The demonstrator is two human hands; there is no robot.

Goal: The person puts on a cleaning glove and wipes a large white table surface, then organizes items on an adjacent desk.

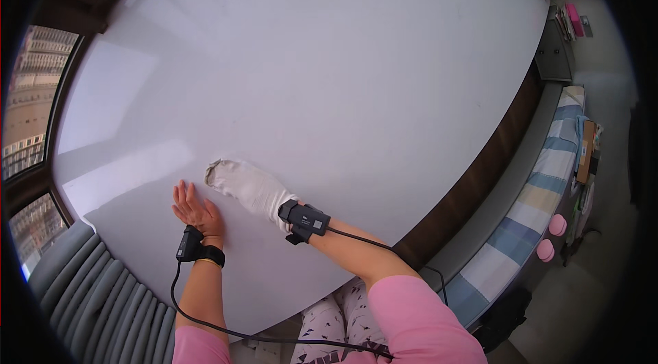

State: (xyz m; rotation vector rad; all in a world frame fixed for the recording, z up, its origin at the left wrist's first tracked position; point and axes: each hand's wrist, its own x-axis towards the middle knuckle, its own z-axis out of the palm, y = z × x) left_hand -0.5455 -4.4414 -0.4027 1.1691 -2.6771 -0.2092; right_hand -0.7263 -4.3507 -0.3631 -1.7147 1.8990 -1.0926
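Just below the centre of the frame, a sock-like cover of soft white fabric with a greyish tip [233, 177] is pulled over the right hand [266, 198] as far as the wrist, its closed end pointing to the left. It lies over a wide, glossy white panel [329, 90], seemingly flat against it; worn like a mitten, it probably needs no grip to hold it on. The fingers inside are hidden, so I cannot tell whether they are apart or together.

To the left of the cover, near but not touching it, the bare left hand [197, 216] is spread palm down, fingers extended and slightly apart, holding nothing. It may be steadying the body, though contact with the panel is hard to confirm.

Each wrist bears a small black plastic box on a strap [306, 220] [190, 245], presumably strapped on so that the palms are unencumbered. A thin black cable [236, 335] sags across the lower edge of the frame, its slack likely leaving the arm free to reach.

Grey padded ribs [103, 295] fill the lower left; a blue, white and beige checked cushion [504, 247] runs along the right.
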